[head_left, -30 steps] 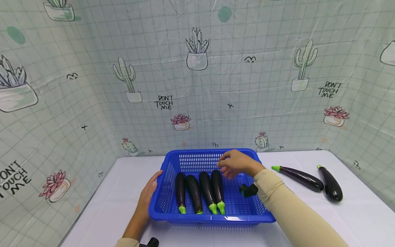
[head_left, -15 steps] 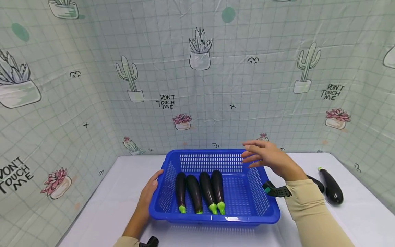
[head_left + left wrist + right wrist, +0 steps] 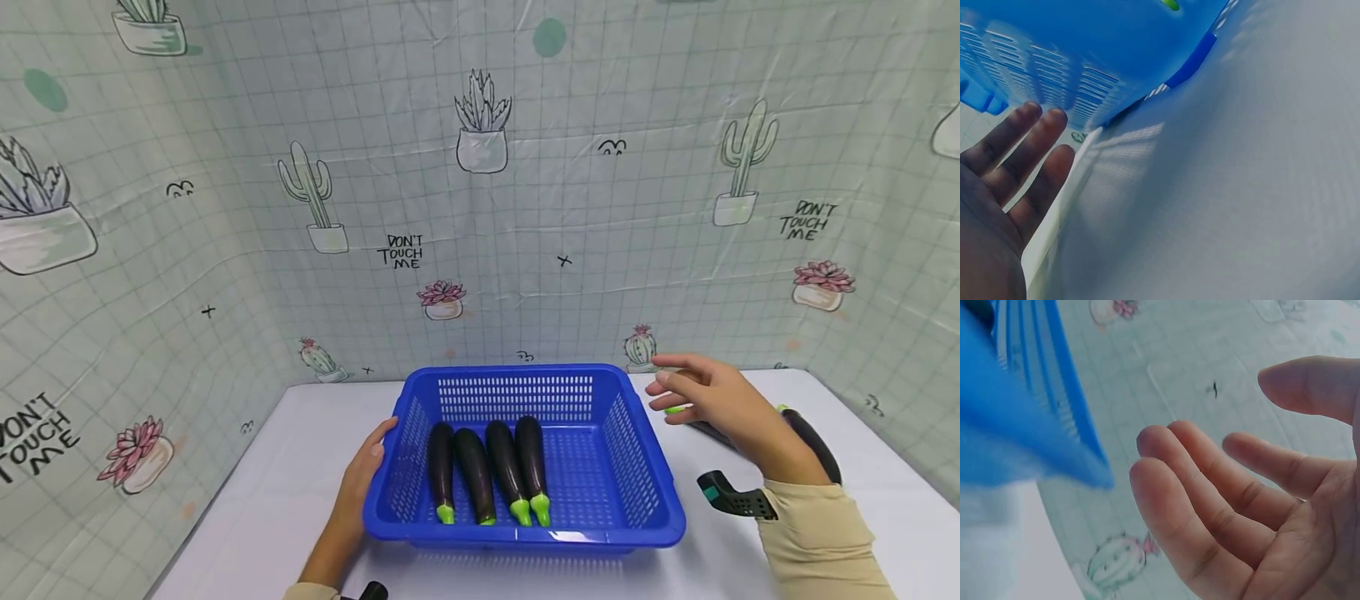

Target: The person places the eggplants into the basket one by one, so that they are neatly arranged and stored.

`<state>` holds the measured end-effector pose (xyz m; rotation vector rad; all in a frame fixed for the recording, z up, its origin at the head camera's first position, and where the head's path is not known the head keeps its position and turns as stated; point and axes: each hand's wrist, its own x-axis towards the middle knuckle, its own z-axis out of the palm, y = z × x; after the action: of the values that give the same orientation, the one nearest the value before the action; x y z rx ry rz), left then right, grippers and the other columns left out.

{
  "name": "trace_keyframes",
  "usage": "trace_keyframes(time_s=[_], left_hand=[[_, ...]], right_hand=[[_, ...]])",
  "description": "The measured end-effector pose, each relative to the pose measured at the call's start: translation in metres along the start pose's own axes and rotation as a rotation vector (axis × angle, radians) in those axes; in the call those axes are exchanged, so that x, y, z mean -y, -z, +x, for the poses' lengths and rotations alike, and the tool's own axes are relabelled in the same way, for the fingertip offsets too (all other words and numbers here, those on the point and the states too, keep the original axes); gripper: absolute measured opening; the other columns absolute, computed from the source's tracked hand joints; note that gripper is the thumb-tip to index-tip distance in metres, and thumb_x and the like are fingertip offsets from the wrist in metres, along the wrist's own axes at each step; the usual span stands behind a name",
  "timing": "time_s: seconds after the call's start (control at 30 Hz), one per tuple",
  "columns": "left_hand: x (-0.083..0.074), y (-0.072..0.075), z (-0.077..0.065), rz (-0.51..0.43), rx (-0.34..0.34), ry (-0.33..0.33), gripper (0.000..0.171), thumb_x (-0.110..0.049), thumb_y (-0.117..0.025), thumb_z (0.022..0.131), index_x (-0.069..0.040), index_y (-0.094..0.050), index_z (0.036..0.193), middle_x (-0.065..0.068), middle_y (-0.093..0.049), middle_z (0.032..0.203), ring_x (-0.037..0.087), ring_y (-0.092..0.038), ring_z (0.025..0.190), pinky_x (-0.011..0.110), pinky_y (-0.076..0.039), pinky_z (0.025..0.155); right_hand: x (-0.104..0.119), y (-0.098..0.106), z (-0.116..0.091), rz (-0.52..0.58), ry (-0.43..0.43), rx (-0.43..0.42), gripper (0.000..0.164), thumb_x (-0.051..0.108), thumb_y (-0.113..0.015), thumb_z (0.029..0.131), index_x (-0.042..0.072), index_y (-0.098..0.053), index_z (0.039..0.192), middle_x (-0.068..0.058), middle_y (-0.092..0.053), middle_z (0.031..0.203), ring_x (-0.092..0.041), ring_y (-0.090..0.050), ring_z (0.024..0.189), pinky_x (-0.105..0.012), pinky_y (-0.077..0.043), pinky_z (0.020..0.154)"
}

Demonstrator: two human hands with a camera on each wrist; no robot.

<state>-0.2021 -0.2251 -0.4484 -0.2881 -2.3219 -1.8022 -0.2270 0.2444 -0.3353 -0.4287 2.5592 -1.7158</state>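
A blue plastic basket [image 3: 525,535] stands mid-table, with several dark eggplants [image 3: 472,475] side by side in its left part, green stems toward me. My left hand [image 3: 357,483] rests against the basket's left wall. In the left wrist view, the fingers [image 3: 1047,178] are straight beside the slotted wall. To the right of the basket, my right hand [image 3: 708,402] hovers with relaxed fingers and holds nothing. Below and behind it lies one eggplant [image 3: 712,433], mostly hidden by the hand. Another eggplant [image 3: 813,442] lies farther right, partly covered by the wrist.
A white cloth [image 3: 258,492] covers the table. Behind and at both sides hangs a pale green gridded curtain [image 3: 525,208] printed with cacti and lettering. A black strap [image 3: 738,502] sits on my right wrist.
My right hand has moved right, from above the basket's inside to past its right rim, over the loose eggplants. The left hand has stayed at the basket's left side.
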Motion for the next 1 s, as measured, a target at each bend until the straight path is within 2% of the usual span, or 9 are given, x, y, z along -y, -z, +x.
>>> trace_keyframes(time_s=[0.1,0.4,0.57,0.83,1.0], left_hand=[[0.000,-0.002,0.000,0.000,0.008,0.011,0.051,-0.038,-0.029,0.109,-0.015,-0.039,0.154,0.017,-0.033,0.159,0.046,-0.032,0.143,0.066,-0.030,0.108],[-0.001,-0.001,0.000,0.004,0.010,0.023,0.051,-0.038,-0.029,0.109,-0.016,-0.040,0.153,0.018,-0.033,0.159,0.047,-0.034,0.142,0.066,-0.032,0.107],[-0.002,0.000,0.000,0.023,0.006,0.001,0.051,-0.036,-0.029,0.109,-0.013,-0.040,0.153,0.019,-0.033,0.159,0.048,-0.033,0.142,0.067,-0.031,0.108],[-0.003,0.000,-0.001,0.004,0.003,0.006,0.050,-0.035,-0.030,0.109,-0.013,-0.040,0.153,0.018,-0.033,0.159,0.047,-0.031,0.143,0.066,-0.029,0.109],[-0.003,0.000,-0.001,0.011,-0.003,-0.021,0.050,-0.032,-0.030,0.109,-0.009,-0.040,0.152,0.021,-0.034,0.158,0.048,-0.032,0.142,0.067,-0.028,0.109]], right_hand=[[-0.009,0.007,-0.005,-0.016,-0.008,-0.033,0.055,0.024,-0.051,0.106,-0.008,-0.034,0.149,-0.023,-0.066,0.117,-0.017,-0.071,0.095,-0.036,-0.060,0.076],[-0.030,0.027,-0.012,-0.090,-0.029,-0.087,0.059,0.030,-0.051,0.106,-0.008,-0.035,0.149,-0.024,-0.065,0.119,-0.016,-0.072,0.095,-0.033,-0.060,0.076],[-0.048,0.041,-0.014,-0.134,-0.055,-0.153,0.062,0.034,-0.050,0.106,-0.007,-0.035,0.149,-0.025,-0.065,0.118,-0.014,-0.072,0.093,-0.031,-0.060,0.076],[-0.073,0.060,-0.023,-0.200,-0.063,-0.244,0.057,0.030,-0.045,0.108,-0.009,-0.036,0.148,-0.029,-0.062,0.124,-0.001,-0.068,0.091,-0.027,-0.059,0.075],[-0.086,0.066,-0.027,-0.268,-0.067,-0.289,0.055,0.030,-0.048,0.107,-0.009,-0.042,0.144,-0.025,-0.066,0.118,-0.002,-0.068,0.087,-0.024,-0.058,0.072]])
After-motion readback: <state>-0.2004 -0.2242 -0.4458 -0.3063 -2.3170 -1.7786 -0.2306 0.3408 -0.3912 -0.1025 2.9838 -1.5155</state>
